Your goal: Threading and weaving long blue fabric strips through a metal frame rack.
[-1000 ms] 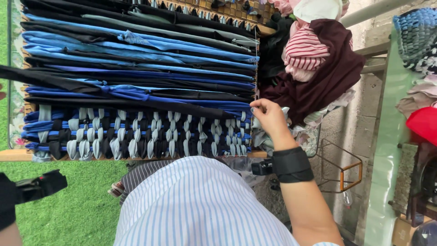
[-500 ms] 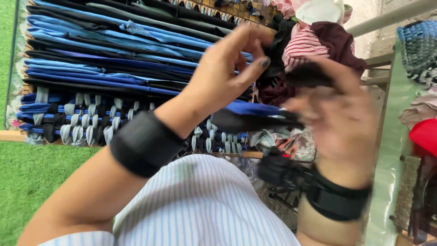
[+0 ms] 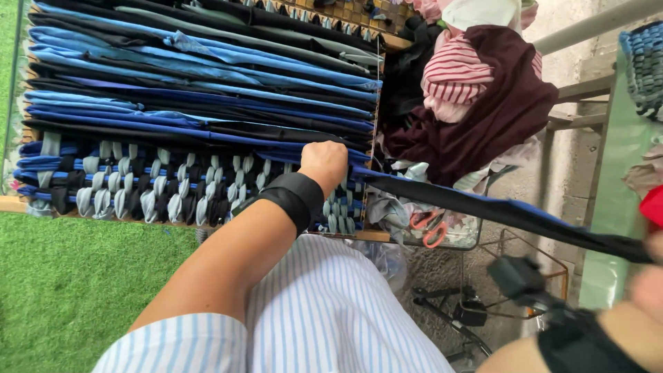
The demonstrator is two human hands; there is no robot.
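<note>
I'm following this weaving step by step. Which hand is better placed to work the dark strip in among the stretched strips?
Probably the left hand: its fist rests on the woven frame, gripping the dark strip. The right hand only holds the far end, off at the picture's edge.

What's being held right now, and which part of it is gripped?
A long dark fabric strip: left hand grips its end at the loom, right hand apparently its far end.

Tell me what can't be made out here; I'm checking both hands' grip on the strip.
Head view only:
- Right hand: blurred and cut off by the right edge; its grip can't be told.
- Left hand: its back faces the camera, fingers hidden.
- Dark fabric strip: far end leaves the frame.
- Scissors: partly covered by cloth scraps.
</note>
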